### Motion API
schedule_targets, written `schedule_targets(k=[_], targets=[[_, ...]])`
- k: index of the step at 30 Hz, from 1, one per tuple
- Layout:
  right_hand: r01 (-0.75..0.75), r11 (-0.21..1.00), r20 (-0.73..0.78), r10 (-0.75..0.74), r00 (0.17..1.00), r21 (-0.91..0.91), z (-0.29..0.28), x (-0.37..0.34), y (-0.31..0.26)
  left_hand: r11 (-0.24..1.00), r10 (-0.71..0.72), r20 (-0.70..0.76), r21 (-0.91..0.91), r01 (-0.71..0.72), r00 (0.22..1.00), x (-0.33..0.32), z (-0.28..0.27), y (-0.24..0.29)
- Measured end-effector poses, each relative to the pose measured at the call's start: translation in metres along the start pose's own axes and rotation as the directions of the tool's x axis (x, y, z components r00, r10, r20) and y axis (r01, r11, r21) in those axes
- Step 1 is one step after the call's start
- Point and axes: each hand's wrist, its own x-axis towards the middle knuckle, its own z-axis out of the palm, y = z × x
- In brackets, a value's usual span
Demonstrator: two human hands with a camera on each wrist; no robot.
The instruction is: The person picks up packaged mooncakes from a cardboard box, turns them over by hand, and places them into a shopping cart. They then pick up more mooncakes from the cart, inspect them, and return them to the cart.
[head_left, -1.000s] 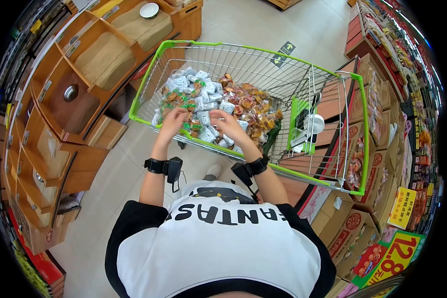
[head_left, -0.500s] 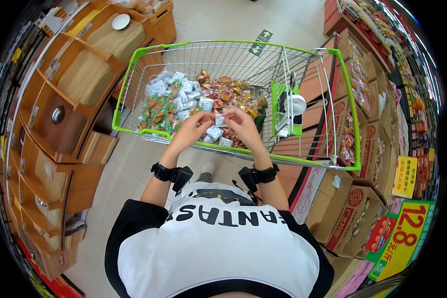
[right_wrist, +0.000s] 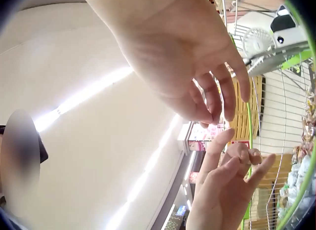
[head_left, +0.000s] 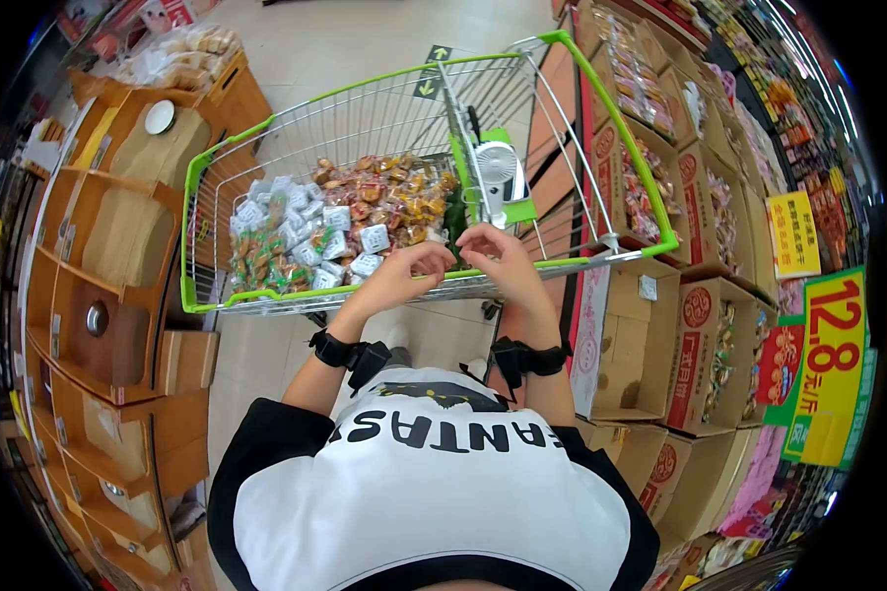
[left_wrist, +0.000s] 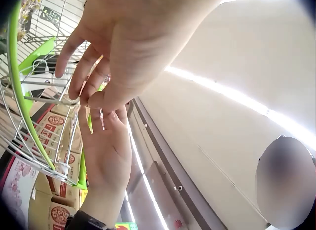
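Both hands are raised close together over the near rim of a green-edged shopping cart (head_left: pixel 315 91). My left hand (head_left: pixel 404 276) has loosely bent fingers, with no thing visible in them. Beside it, my right hand (head_left: pixel 506 262) also has relaxed, slightly curved fingers and nothing visible between them. In the left wrist view the right hand (left_wrist: pixel 106 153) faces the left one, fingertips close. Inside the cart lie many white wrapped packets (head_left: pixel 337 218), green-marked packets (head_left: pixel 266 258) and orange-brown wrapped snacks (head_left: pixel 384 187). A white fan (head_left: pixel 497 164) sits at the green child seat (head_left: pixel 518 211).
Wooden display bins (head_left: pixel 118 246) line the left side, one with a white plate (head_left: pixel 160 117). On the right stand cardboard boxes (head_left: pixel 633 340) of packaged goods and a yellow-green price sign (head_left: pixel 830 360). Tiled floor (head_left: pixel 256 384) shows between the bins and the cart.
The cart and shelves have shifted and turned in the head view. The hands have moved from over the packets toward the cart's seat end, and remain close together.
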Motion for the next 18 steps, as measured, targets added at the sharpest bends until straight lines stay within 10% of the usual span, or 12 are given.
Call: schedule_targets(k=[18], targets=[[-0.046,0.997,-0.284,0.061,0.957,0.058,-0.128,-0.162,0.019,1.000,0.004,0.404,0.012,-0.010,0.915,0.069,0.152,0.027]])
